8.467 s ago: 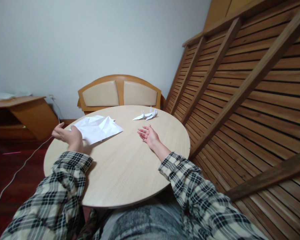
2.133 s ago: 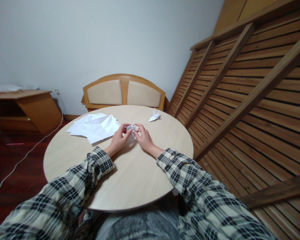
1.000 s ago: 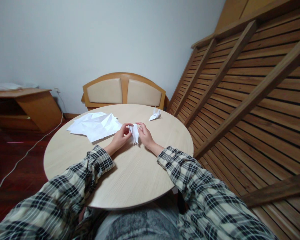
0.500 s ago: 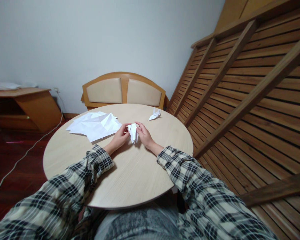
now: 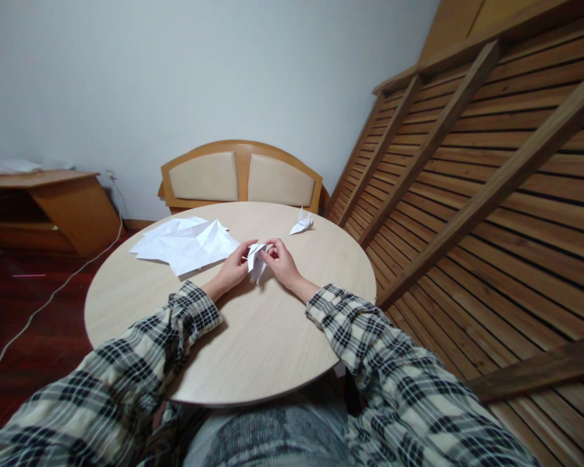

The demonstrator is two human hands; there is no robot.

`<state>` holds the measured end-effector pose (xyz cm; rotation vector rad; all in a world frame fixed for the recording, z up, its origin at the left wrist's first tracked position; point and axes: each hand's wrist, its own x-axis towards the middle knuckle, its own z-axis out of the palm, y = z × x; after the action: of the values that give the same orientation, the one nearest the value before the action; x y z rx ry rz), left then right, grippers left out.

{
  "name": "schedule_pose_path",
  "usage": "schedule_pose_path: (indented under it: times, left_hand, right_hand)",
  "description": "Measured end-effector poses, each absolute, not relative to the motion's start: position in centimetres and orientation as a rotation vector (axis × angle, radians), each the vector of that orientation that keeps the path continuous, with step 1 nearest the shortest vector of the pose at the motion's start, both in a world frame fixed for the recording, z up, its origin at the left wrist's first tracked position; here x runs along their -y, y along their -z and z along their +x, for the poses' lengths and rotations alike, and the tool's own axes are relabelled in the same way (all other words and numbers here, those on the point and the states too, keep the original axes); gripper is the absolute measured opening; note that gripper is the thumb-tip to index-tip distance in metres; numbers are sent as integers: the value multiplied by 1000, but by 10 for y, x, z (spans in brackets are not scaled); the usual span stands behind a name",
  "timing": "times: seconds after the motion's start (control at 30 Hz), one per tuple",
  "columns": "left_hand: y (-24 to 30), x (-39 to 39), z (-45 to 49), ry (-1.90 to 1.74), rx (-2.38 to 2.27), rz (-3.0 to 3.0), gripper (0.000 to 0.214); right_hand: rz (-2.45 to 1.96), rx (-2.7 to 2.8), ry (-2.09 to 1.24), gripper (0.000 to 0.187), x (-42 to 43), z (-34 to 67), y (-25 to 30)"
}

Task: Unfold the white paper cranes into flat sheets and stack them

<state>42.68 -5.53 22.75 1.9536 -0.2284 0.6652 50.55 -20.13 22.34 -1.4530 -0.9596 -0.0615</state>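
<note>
A small folded white paper figure (image 5: 255,259) is held just above the round wooden table (image 5: 253,337), near its middle. My left hand (image 5: 234,264) pinches its left side and my right hand (image 5: 281,261) pinches its right side, fingers closed on the paper. A second folded paper figure (image 5: 302,223) lies alone near the table's far right edge. Loose creased white sheets (image 5: 187,243) lie to the left of my hands.
A wooden chair with beige padded back (image 5: 241,178) stands behind the table. A slatted wooden panel (image 5: 467,194) leans along the right side. A low wooden cabinet (image 5: 48,211) sits at the left, with a white cable (image 5: 43,311) trailing over the dark floor.
Earlier my hands lay apart, the left one on the sheets. Both have since come together on one paper figure, and over the last second they have turned it between the fingers.
</note>
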Motion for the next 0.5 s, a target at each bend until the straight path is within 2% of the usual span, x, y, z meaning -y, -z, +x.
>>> schedule_pose_path:
  times: [0.13,0.23,0.3,0.43,0.5]
  left_hand:
    - [-230,57,424,-651,219,1979,53]
    - [-233,61,420,-596,251,1973,55]
    - [-234,64,418,-569,266,1968,51]
    - [-236,64,417,-555,277,2011,30]
    - [-237,63,418,-552,296,2023,27]
  right_hand:
    - [-1468,893,93,20,201,508,-224]
    - [-1502,833,143,23,201,512,-224]
    - [-1521,807,168,27,201,516,-223]
    - [-1488,753,138,30,198,523,-217]
    - [-1447,712,93,30,197,525,-215]
